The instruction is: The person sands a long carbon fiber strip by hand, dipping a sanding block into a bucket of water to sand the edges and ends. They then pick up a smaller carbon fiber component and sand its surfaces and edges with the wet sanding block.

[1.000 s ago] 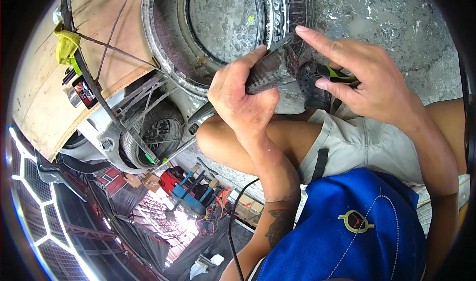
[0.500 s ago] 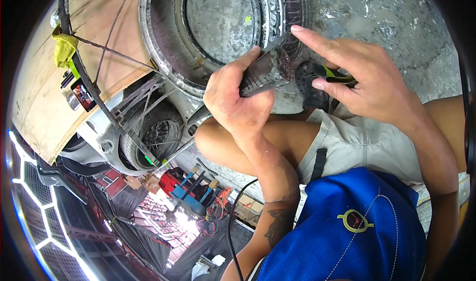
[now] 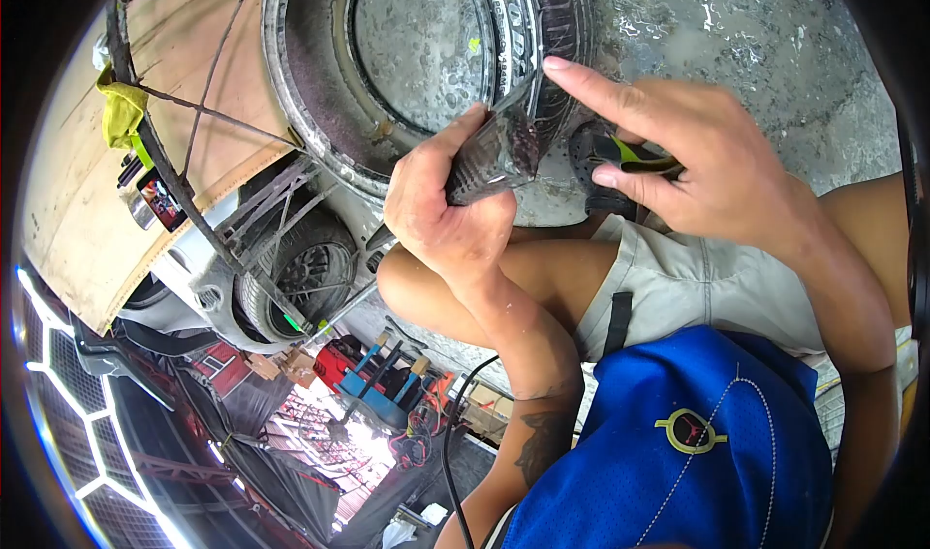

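A large tire with white sidewall lettering lies flat on the wet concrete floor. My left hand is closed round a dark, wet-looking rubber piece, which is tilted in front of the tire's near edge. To its right, my right hand has the index finger stretched toward the top of that piece. Its thumb and curled fingers hold a black and green tool, partly hidden by the hand. Behind the tool, a dark perforated shoe shows on a foot.
At the left stands a wooden board with a metal frame, a yellow-green cloth and a phone. A wheel is beneath it. A red and blue machine and a black cable are lower down.
My left hand and the rubber piece have moved slightly left and tipped. My right hand has shifted a little left, its index finger still extended. The tire appears slightly farther left in view.
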Tool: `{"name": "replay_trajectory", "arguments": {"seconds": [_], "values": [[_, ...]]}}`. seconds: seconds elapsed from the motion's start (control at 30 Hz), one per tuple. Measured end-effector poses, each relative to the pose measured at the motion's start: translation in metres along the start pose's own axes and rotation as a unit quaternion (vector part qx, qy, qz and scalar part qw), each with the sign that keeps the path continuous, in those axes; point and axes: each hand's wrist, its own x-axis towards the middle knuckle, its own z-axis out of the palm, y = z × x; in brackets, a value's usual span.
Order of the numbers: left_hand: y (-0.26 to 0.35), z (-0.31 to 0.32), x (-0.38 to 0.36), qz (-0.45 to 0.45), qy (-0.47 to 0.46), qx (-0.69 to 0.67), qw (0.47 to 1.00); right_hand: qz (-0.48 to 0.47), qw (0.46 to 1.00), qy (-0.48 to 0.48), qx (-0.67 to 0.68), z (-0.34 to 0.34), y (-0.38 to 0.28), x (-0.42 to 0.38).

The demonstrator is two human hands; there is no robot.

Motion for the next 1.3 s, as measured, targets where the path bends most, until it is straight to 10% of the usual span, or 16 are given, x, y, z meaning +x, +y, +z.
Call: {"name": "replay_trajectory", "arguments": {"seconds": [1.3], "values": [[0.007,-0.027,0.0,-0.066,0.009,-0.035,0.997,-0.086,0.994,-0.001,0.065,0.003,-0.009,-0.007]]}}
